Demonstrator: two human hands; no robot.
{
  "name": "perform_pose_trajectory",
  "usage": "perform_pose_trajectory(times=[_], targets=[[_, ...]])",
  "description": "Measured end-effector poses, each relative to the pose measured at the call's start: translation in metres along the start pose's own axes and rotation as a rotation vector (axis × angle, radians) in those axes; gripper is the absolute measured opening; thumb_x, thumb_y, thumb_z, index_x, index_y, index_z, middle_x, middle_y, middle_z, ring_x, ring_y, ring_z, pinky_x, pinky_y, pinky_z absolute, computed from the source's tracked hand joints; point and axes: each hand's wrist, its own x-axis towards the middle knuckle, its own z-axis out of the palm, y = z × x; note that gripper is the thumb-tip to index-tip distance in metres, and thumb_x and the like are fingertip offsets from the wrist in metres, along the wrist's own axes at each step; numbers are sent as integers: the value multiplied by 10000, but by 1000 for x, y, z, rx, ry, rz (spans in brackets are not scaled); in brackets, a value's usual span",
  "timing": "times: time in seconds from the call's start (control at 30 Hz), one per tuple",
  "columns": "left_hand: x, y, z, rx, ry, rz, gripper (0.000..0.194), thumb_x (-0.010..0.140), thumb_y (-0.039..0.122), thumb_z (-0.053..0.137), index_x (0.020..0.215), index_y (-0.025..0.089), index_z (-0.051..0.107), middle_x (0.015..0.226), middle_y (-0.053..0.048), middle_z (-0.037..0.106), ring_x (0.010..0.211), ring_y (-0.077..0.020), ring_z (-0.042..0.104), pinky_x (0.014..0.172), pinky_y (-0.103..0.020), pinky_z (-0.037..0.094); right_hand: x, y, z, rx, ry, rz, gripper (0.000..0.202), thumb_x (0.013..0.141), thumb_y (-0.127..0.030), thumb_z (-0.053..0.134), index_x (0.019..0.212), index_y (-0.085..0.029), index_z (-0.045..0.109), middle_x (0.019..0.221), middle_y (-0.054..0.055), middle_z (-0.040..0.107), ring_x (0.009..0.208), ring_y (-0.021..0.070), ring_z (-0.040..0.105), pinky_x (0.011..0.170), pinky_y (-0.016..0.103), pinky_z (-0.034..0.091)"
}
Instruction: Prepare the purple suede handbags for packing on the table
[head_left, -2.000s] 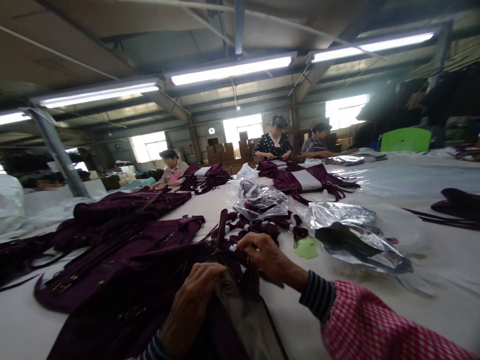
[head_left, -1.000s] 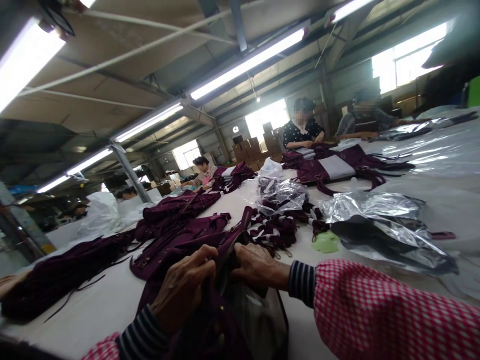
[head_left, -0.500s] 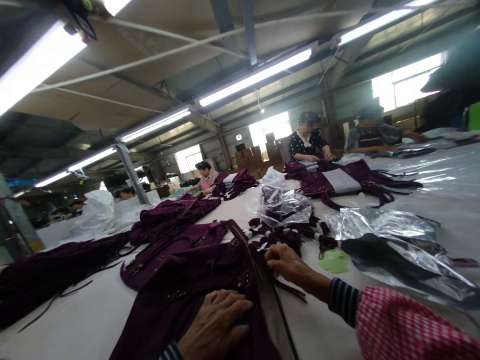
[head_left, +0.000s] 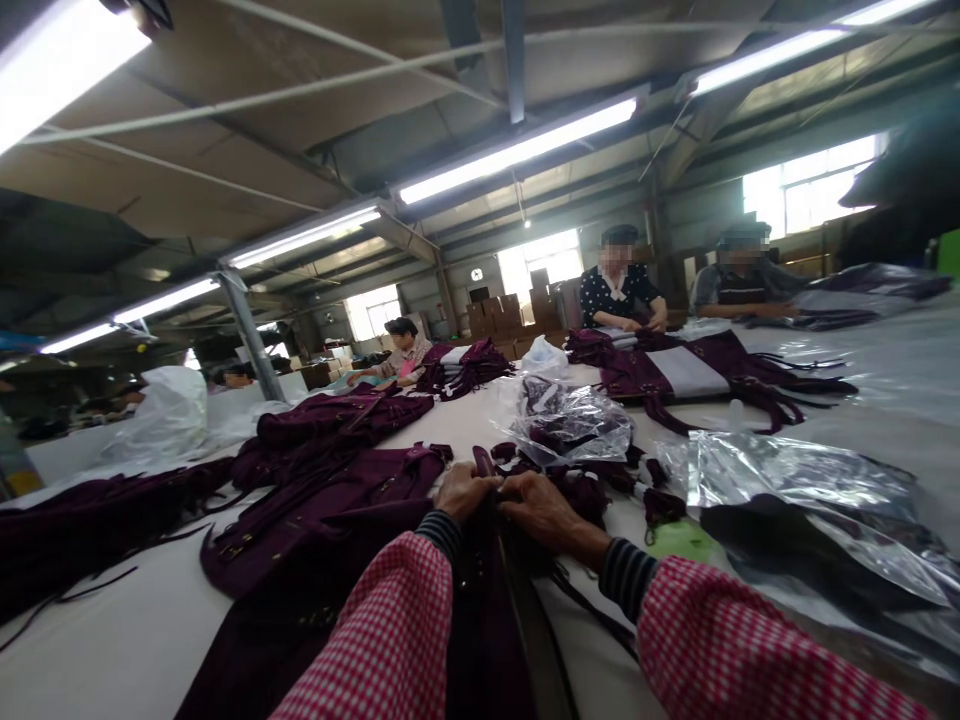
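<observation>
Left hand (head_left: 463, 492), right hand (head_left: 545, 512) pinching purple bag (head_left: 390, 590), purple items (head_left: 553, 430) in clear bag (head_left: 606, 408)

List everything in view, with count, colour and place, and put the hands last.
Near bag: one, purple, under the hands
Other bags: several, purple, left and beyond
Banded bags: several, purple with pale bands, table's far side
Strap bundles: many, purple with white ties, right of centre
Clear plastic: one bundle, beyond straps
Silver packaging: count unclear, right
Green piece: one, beside straps
Table: one, white, beneath
Boxes: several, brown, background
Clock: one, white, far wall
Lights: several, white, overhead
Co-workers: at least three, mixed clothing, across table
Left hand: one, at near bag's top
Right hand: one, beside it
Sleeves: two, red-and-white checked, striped cuffs
</observation>
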Motion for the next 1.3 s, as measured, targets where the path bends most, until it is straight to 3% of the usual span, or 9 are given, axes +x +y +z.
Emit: perform_pose_trajectory(times=[0.23, 0.37, 0.5, 0.7, 0.87, 1.0, 1.07, 1.13, 1.3], targets=[[6, -12, 40, -145, 45, -83, 236, 821, 399, 710, 759, 171, 702, 702, -15, 685, 733, -177, 648, 658, -265, 458, -30, -6, -29, -191, -188, -41, 112, 774, -142, 642, 675, -179, 678, 660, 1, 605, 657, 147, 533, 623, 274, 301], [6, -19, 46, -162, 75, -89, 211, 780, 389, 714, 729, 184, 712, 710, -19, 689, 747, -198, 650, 644, -264, 434, -80, -13, -46, -91, -425, -114, 165, 808, -170, 686, 648, -173, 645, 575, -55, 488, 554, 90, 416, 561, 248, 263], [8, -16, 48, -108, 87, -96, 260, 790, 418, 686, 669, 190, 653, 707, -19, 651, 777, -213, 639, 686, -281, 432, -131, -20, -62, 76, -636, -97, 86, 867, -216, 673, 808, -183, 727, 641, -45, 562, 592, 93, 480, 577, 214, 318], [-5, -6, 30, -5, 32, -17, 334, 884, 496, 588, 817, 175, 646, 838, -66, 683, 873, -250, 645, 799, -337, 472, -160, -22, -66, 20, -505, -13, 196, 897, -240, 650, 1050, -208, 767, 895, 47, 716, 836, 183, 627, 743, 243, 418], [-74, 0, -26, 20, -15, 181, 426, 907, 441, 617, 1269, 220, 572, 1262, -88, 649, 1162, -262, 604, 990, -378, 466, -168, -22, -63, -10, -439, -53, 227, 949, -302, 628, 1142, -241, 731, 926, 51, 745, 839, 194, 658, 736, 255, 418], [-178, 16, -58, 174, -146, 524, 258, 979, 420, 568, 1194, 290, 628, 1263, -32, 648, 1187, -229, 590, 1032, -393, 471, -159, -21, -54, -182, -367, -138, 184, 941, -287, 654, 1102, -255, 736, 827, 31, 752, 755, 188, 664, 654, 255, 357], [-227, 19, -55, 265, -219, 619, 253, 966, 384, 613, 1212, 325, 633, 1338, -10, 630, 1241, -226, 571, 1052, -398, 478, -151, -20, -47, -304, -323, -176, 153, 950, -285, 645, 1062, -259, 745, 875, 44, 769, 804, 204, 683, 660, 266, 340], [-261, 16, -44, 332, -191, 691, 275, 978, 330, 601, 1251, 337, 630, 1384, -5, 620, 1284, -217, 561, 1100, -405, 467, -142, -20, -39, -378, -277, -170, 145, 971, -286, 616, 1028, -256, 747, 915, 49, 776, 834, 207, 690, 660, 272, 328], [-283, 5, -33, 433, -14, 733, 272, 1033, 330, 485, 1258, 333, 637, 1371, 1, 641, 1266, -203, 600, 1077, -433, 521, -129, -21, -29, -442, -185, -87, 166, 996, -265, 572, 987, -215, 730, 895, 56, 749, 832, 192, 670, 668, 281, 343]])
